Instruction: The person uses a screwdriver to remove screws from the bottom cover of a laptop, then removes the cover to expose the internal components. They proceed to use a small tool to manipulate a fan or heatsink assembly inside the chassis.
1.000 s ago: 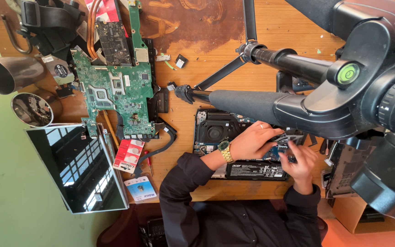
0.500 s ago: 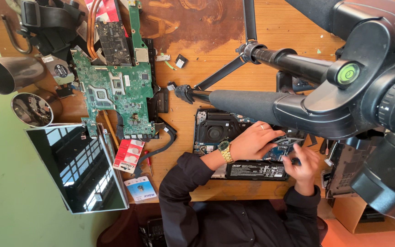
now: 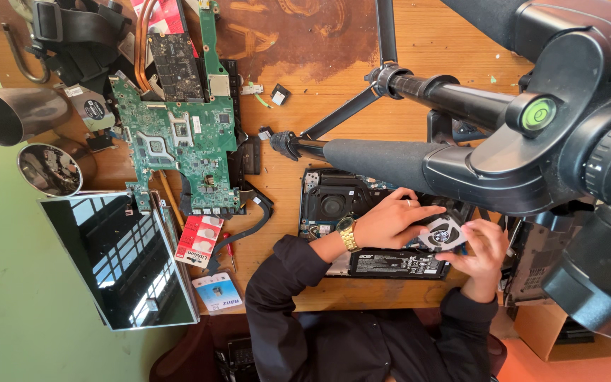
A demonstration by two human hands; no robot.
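Note:
An opened laptop base (image 3: pixel 334 201) lies on the wooden table (image 3: pixel 426 49), its black battery (image 3: pixel 397 263) at the near edge. My right hand (image 3: pixel 484 251) holds a small round grey cooling fan (image 3: pixel 444 233) just above the laptop's right side. My left hand (image 3: pixel 389 221), with a gold watch on the wrist, reaches across the laptop, and its fingers pinch the fan's left edge. Part of the laptop is hidden behind the hands and a black tripod arm (image 3: pixel 390 159).
A green motherboard (image 3: pixel 178 145) with copper heat pipes lies at left, above a detached laptop screen (image 3: pixel 118 258). Coin-cell packs (image 3: pixel 198 240) and a red screwdriver (image 3: pixel 229 249) sit beside it. Metal cups (image 3: pixel 15 113) stand far left. A large camera head (image 3: pixel 574 134) fills the right.
Both hands were low over the laptop's right side. The right hand has since drawn back a little, and the fan now shows face-up between the two hands.

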